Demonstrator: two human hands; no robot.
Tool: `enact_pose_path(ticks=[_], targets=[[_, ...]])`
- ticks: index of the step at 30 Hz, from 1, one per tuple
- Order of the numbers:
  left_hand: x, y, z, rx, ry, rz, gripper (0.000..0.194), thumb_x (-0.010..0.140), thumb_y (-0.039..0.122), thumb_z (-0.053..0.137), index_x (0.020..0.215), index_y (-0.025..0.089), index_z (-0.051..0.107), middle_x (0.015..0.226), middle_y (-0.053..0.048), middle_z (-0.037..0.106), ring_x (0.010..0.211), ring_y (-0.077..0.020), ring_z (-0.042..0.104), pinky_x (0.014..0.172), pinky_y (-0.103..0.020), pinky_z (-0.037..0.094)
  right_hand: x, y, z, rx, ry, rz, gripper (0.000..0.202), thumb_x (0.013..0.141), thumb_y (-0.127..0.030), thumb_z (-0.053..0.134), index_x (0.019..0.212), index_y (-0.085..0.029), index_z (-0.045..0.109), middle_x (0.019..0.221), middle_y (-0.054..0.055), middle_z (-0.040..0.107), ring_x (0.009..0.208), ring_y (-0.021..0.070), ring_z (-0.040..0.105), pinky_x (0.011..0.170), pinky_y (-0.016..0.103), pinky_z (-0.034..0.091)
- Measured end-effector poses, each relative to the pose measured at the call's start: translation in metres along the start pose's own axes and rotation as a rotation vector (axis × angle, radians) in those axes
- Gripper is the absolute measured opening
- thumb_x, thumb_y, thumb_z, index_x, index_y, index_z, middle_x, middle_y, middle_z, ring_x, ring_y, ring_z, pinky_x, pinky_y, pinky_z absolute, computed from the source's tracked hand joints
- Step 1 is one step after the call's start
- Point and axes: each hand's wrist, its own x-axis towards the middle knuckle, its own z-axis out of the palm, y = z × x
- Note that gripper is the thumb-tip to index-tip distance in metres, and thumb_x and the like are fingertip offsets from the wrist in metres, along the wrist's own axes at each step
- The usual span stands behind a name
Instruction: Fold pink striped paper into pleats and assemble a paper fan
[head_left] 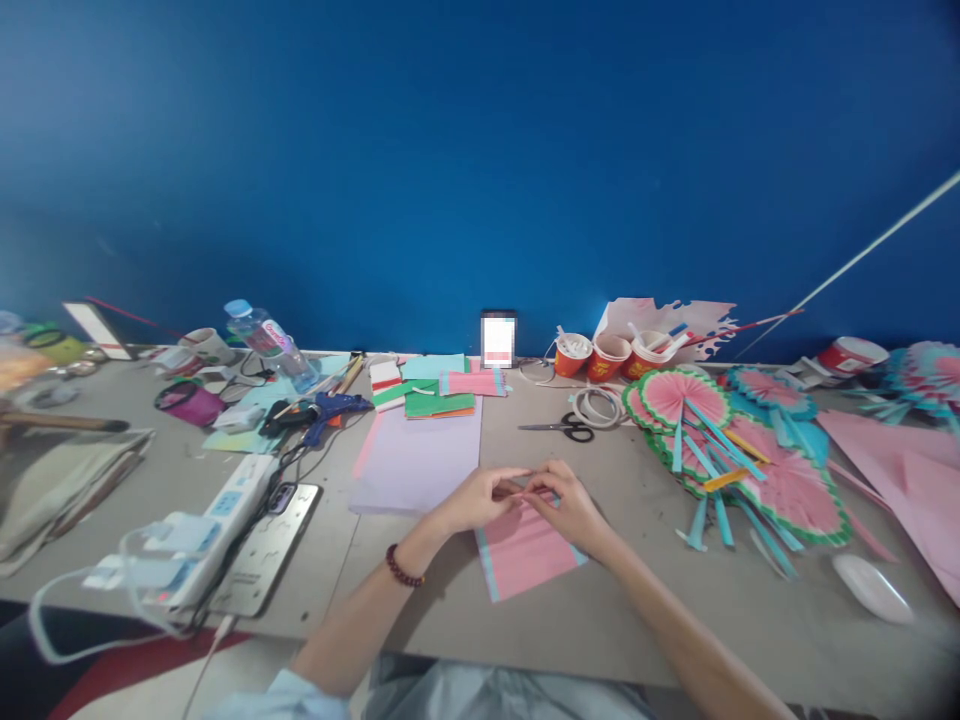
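Observation:
A pink sheet of paper with light blue edge strips [529, 560] lies on the table in front of me. At its far end my left hand [484, 497] and my right hand [566, 507] pinch the paper with thumbs and fingers, close together. The edge between the fingertips looks gathered or folded, though the fingers partly hide it. Beyond my hands lie black-handled scissors [576, 430] and a roll of white tape or cord [598, 407]. A lilac sheet [420, 460] is just past my left hand.
Pink and green pleated paper fans [787, 470] fill the right side, near a white mouse [874, 588]. Red cups [609, 357] stand along the blue wall. On the left are a power strip [225, 520], a phone [266, 550], a glue gun [334, 410] and a bottle [270, 340].

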Motion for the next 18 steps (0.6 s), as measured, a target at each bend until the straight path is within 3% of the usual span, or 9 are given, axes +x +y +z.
enact_pose_path(ticks=[8,12,15,18], targets=[[0.002,-0.006,-0.001,0.007,0.038,0.001,0.047,0.079,0.026,0.061,0.124,0.013,0.055,0.106,-0.014,0.069,0.096,-0.0233,0.066,0.085,-0.033,0.050,0.001,-0.006,0.001,0.000,0.014,0.074,0.012,0.080,-0.026,0.060,0.071,-0.021,0.066,0.073,0.002,0.056,0.078,0.0192,0.054,0.070,0.031,0.044],[0.003,-0.008,-0.002,-0.019,0.041,-0.027,0.047,0.080,0.029,0.061,0.124,0.012,0.055,0.105,-0.014,0.069,0.095,-0.0237,0.066,0.083,-0.033,0.049,0.000,-0.003,0.003,0.066,0.052,0.095,0.009,0.078,-0.024,0.060,0.073,-0.021,0.067,0.089,0.005,0.057,0.088,0.0192,0.057,0.079,0.032,0.045],[0.003,-0.007,-0.005,-0.032,0.065,-0.051,0.048,0.078,0.028,0.062,0.123,0.011,0.056,0.104,-0.015,0.070,0.095,-0.0243,0.066,0.083,-0.033,0.049,0.001,0.006,0.004,0.122,0.121,0.096,0.010,0.078,-0.027,0.059,0.078,-0.021,0.067,0.100,0.007,0.057,0.099,0.0206,0.057,0.087,0.034,0.043],[0.002,-0.005,-0.008,-0.044,0.083,-0.080,0.048,0.077,0.025,0.063,0.123,0.011,0.057,0.105,-0.015,0.070,0.096,-0.0237,0.065,0.082,-0.031,0.049,0.002,0.016,0.004,0.192,0.223,0.137,0.014,0.077,-0.032,0.061,0.083,-0.020,0.066,0.099,0.008,0.062,0.094,0.0207,0.059,0.082,0.034,0.046]])
